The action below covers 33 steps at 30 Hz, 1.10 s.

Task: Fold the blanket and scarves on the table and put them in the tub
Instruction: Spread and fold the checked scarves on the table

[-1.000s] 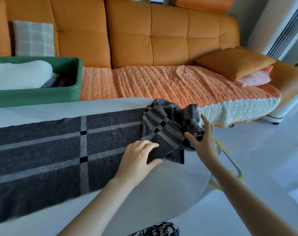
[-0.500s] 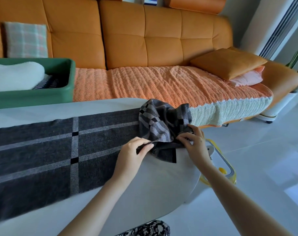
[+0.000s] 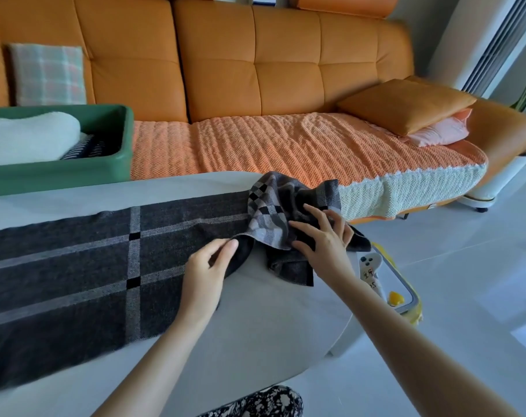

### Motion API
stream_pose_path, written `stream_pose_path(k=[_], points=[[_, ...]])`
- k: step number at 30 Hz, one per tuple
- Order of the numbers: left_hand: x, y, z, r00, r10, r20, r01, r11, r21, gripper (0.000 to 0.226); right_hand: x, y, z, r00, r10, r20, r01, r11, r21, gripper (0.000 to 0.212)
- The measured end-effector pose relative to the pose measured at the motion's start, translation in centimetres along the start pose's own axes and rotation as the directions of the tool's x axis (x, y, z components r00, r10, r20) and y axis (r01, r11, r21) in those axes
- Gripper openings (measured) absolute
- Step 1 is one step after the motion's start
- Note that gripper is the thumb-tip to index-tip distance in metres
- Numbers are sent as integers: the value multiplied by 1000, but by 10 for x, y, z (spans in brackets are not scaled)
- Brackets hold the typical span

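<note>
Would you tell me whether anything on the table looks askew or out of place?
The dark scarf lies flat on the table, but its right end is crumpled in a heap, touched by the left hand and right hand. Nothing looks spilled.

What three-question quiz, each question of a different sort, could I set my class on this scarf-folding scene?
1. True or false: the dark grey checked woollen scarf lies in the green plastic tub.
2. Which pinches the scarf's near edge? A. left hand B. right hand C. neither
3. What white thing lies in the tub?
Key: 1 false, it lies on the white oval table; 2 A, the right hand is at the bunched end; 3 a white fluffy blanket.
</note>
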State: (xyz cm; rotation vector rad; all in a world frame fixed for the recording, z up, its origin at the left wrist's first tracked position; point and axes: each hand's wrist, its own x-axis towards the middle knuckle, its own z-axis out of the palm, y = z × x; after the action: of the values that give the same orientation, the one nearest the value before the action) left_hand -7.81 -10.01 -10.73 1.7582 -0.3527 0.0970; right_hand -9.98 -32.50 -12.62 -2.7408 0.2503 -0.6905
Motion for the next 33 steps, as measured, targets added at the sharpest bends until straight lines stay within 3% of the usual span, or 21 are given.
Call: stream_pose_path(k=[6,10,13,19,22,25,28,31,33], points=[[2,-4,-18,995,-63,-75,57,995,-78,17,2,-11,12,994,-64,94,68,997,-39,36],[-2,-14,-20,994,-94,-48,90,993,-69,14,1,-22,13,992,93,-86,-79,985,152,14],[-4,-14,-21,992,-119,-44,115,990,-82,13,0,-29,10,973,187,-133,-144,949,281,9],[-6,0,-26,995,-97,25,99,993,-67,16,-18,-5,-31,988,136,-78,-84,879,470,9],[-15,3,-32,983,-62,172,61,998,8,17,-38,14,-40,993,-83,-89,106,948,299,11],[-22,5,-35,938,-93,335,66,994,93,19,-54,30,-28,961,-260,89,246,958,146,8],[-16,2,-36,975,8,223,-39,990,134,20,-52,30,-32,963,-209,169,175,965,196,9],[3,-11,-33,975,168,144,-208,917,340,19,-33,16,-40,989,-148,2,145,973,180,24],[17,-22,-29,976,116,186,-194,851,487,29,-16,0,-39,993,-81,-81,93,983,157,30]])
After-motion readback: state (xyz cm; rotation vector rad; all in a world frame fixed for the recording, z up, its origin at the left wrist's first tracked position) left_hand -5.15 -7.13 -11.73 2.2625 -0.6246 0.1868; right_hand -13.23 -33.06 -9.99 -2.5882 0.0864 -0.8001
